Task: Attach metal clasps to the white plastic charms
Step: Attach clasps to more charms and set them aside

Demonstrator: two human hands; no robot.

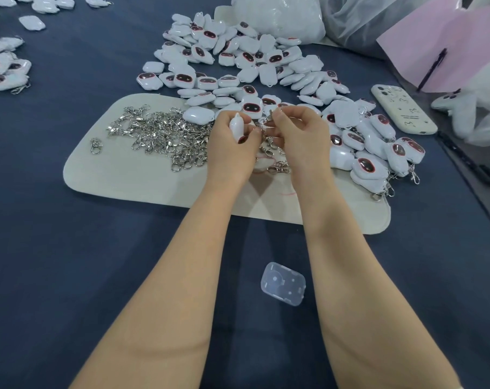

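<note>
The left hand (232, 144) curls its fingers round a white charm (236, 127), held on edge above the beige mat (120, 172). Just beside it at 3 o'clock, the right hand (301, 130) pinches a metal clasp (264, 121) close to the charm. Loose clasps (162, 133) lie at the hands' 9 o'clock, a heap of charms (238, 57) at 12 o'clock, and a clear plastic case (283, 283) at 6 o'clock.

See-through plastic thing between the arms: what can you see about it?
The see-through plastic piece is a small rounded rectangle, clear and shiny, with a moulded circle and some little dimples. It lies flat on the dark blue cloth, nearer the person than the beige mat. Only the cloth touches it.
</note>
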